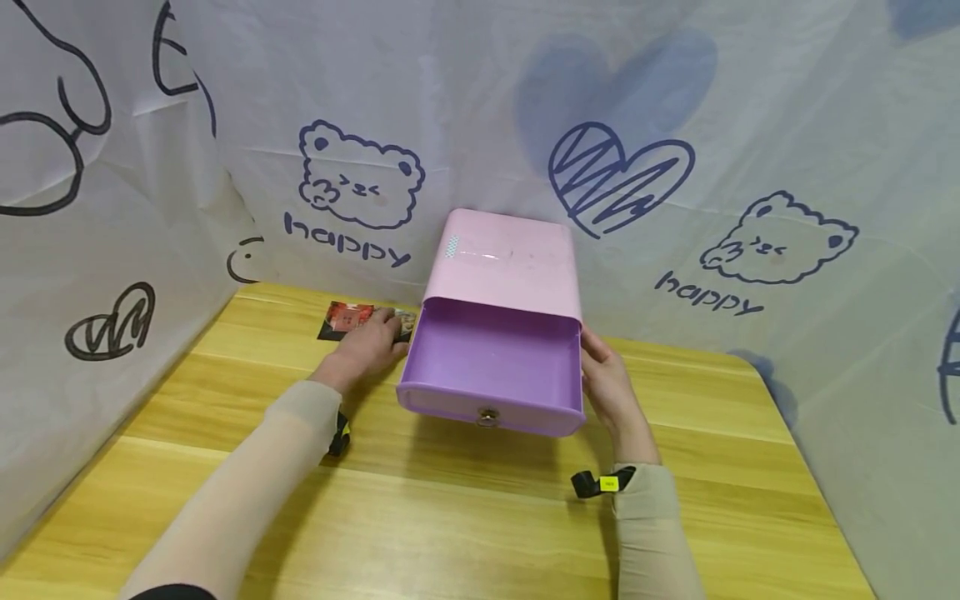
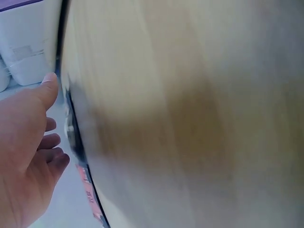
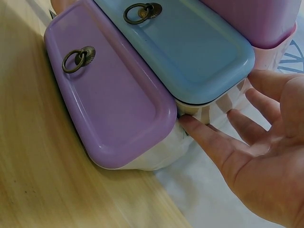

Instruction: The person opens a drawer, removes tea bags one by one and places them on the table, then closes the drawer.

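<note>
Centre frame, a pink box has its lilac drawer jutting toward the bottom, long axis up-down. My right hand touches its side, fingers extended; my left hand, loosely curved, grips nothing, apparently reaching for the red card, left of centre; next calls for pinching it.

A drawer cabinet is set mid-frame on the table, a printed picture at left, cloth behind.
</note>
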Demonstrator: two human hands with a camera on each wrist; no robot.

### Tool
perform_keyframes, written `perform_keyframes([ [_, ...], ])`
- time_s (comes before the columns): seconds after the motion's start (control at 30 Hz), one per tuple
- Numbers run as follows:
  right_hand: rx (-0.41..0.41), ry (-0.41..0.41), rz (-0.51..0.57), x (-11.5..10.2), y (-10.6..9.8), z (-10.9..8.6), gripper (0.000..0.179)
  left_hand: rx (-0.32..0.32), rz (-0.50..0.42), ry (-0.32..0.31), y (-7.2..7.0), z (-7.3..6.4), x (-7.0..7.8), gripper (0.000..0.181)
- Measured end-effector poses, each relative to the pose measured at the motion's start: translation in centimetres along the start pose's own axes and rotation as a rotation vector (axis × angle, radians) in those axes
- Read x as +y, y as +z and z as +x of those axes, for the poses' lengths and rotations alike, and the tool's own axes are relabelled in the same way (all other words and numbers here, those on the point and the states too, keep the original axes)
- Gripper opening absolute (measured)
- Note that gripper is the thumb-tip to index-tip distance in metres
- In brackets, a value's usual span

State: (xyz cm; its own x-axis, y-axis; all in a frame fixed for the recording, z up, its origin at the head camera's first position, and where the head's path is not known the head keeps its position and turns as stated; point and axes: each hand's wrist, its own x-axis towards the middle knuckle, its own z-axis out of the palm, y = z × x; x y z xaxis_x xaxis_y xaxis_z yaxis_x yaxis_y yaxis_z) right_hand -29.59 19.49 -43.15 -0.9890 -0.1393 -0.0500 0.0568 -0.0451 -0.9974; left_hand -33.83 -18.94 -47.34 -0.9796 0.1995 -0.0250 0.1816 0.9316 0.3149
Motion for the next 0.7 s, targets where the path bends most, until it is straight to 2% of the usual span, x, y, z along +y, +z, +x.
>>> perform_keyframes([
  [0.13,-0.003,-0.006,-0.006,0.0,-0.1,0.0,0.056,0.043,-0.026,0.032,-0.4,-0.2,0.1,0.062],
  [0.33,-0.005,-0.007,-0.008,0.0,-0.1,0.0,0.057,0.172,-0.036,0.113,-1.5,-0.7,0.5,0.057],
  [0.5,-0.007,-0.001,-0.008,0.1,-0.1,-0.1,0.057,0.270,-0.037,0.137,-2.2,-1.5,0.9,0.055],
  [0.7,-0.007,-0.003,-0.012,0.0,0.0,-0.1,0.058,0.460,-0.119,0.203,-3.0,-3.3,1.6,0.045],
])
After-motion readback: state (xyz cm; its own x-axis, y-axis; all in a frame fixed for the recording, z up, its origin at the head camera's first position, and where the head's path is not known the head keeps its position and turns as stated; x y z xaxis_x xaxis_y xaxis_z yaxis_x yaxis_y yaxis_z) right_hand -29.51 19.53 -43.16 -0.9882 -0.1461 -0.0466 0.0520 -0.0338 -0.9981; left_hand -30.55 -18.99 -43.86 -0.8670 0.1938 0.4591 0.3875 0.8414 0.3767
